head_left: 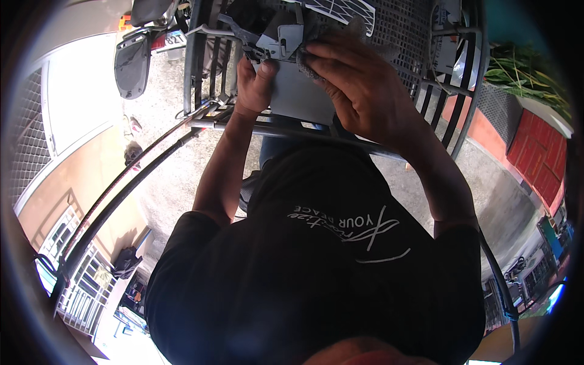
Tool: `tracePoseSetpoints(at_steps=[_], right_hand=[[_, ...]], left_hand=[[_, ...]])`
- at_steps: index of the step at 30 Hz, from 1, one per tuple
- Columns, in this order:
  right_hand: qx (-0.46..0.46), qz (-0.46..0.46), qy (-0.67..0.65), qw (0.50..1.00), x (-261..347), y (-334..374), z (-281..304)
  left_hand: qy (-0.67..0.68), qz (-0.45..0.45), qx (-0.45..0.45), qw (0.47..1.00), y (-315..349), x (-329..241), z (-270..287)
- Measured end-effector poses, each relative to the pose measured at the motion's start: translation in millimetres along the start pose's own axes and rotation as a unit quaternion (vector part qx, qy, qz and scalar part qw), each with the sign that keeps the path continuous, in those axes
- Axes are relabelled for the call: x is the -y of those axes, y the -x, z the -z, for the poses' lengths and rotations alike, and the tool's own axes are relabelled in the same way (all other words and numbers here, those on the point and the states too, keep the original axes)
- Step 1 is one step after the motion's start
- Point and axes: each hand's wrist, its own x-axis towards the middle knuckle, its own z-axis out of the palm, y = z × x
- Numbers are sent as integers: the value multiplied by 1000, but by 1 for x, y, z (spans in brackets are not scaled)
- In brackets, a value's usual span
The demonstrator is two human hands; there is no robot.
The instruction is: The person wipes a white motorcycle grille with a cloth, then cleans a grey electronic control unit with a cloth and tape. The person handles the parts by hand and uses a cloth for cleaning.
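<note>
A grey metal box-like piece (302, 94) lies in front of me on a rack, with a bracket (290, 38) and dark parts at its far end. I cannot make out its exact kind. My left hand (255, 85) grips its left side, thumb on top and fingers partly hidden beneath. My right hand (365, 91) presses a crumpled grey rag (311, 68) against the right side by the bracket. Those right fingers are bent and close together over the rag. More of the cloth shows beyond the knuckles.
The rack's metal bars (286, 131) run along its near edge, and a dark perforated mesh panel (398, 30) lies at the far right. A white grid-patterned piece (344, 11) rests on that mesh. To the left stand a motorcycle mirror (132, 67) and a long dark pole (121, 191).
</note>
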Motion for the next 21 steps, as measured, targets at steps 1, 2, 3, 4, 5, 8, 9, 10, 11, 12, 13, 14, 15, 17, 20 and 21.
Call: tracePoseSetpoints(at_steps=[1,2,3,4,5,8,9,10,11,12,13,14,15,17,20,21], right_hand=[[20,12,-24,999,-5,3,-2],[32,2,-57,998,-13,6,-1],[42,-4,-85,995,-27,7,1],[53,-8,-111,992,-42,5,4],[75,-38,-50,995,-55,5,7],[102,-106,63,987,-76,7,19],[64,-190,59,978,-76,8,19],[26,-269,54,961,-72,10,20],[-5,-268,29,963,-66,10,17],[-36,-266,3,963,-59,11,16],[-64,-182,-38,980,-52,9,11],[-92,-96,-77,988,-46,7,9],[-57,-81,-75,992,-41,4,8],[16,-48,-69,996,-34,-1,13],[50,-215,-18,975,-30,-6,34],[51,-217,-44,974,-29,-7,39]], left_hand=[[15,2,19,1000,1,0,2],[27,10,36,999,2,0,6],[40,4,59,997,3,2,9],[22,12,73,997,3,5,12],[2,18,95,995,5,7,14],[42,43,101,993,9,18,19],[102,71,93,988,12,21,19],[159,97,83,979,13,23,20],[162,106,78,978,14,24,21],[164,116,73,977,15,24,21],[162,119,78,976,14,23,21],[162,121,85,976,13,22,21],[114,93,88,985,11,20,20],[16,36,90,995,8,14,16],[32,88,97,991,11,1,11],[24,95,106,990,11,-2,9]])
